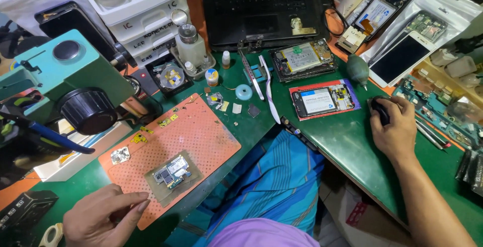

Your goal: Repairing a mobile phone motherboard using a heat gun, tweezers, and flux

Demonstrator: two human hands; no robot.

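My right hand point(395, 129) rests on top of a black computer mouse point(380, 110) on the green bench at the right, fingers curled over it. My left hand point(103, 217) lies at the lower left with its fingers loosely curled, fingertips touching the near edge of an orange perforated mat point(201, 136); it holds nothing. A small phone circuit board point(172, 171) sits on a brownish plate on that mat, just right of my left hand.
A teal microscope point(65, 76) stands at the left. A black laptop point(261, 8) is at the back. Two opened phones point(302, 60) point(322, 100), a dust blower point(357, 69), tweezers, small bottles, a white drawer unit point(143, 20) and bagged phone parts surround the bench.
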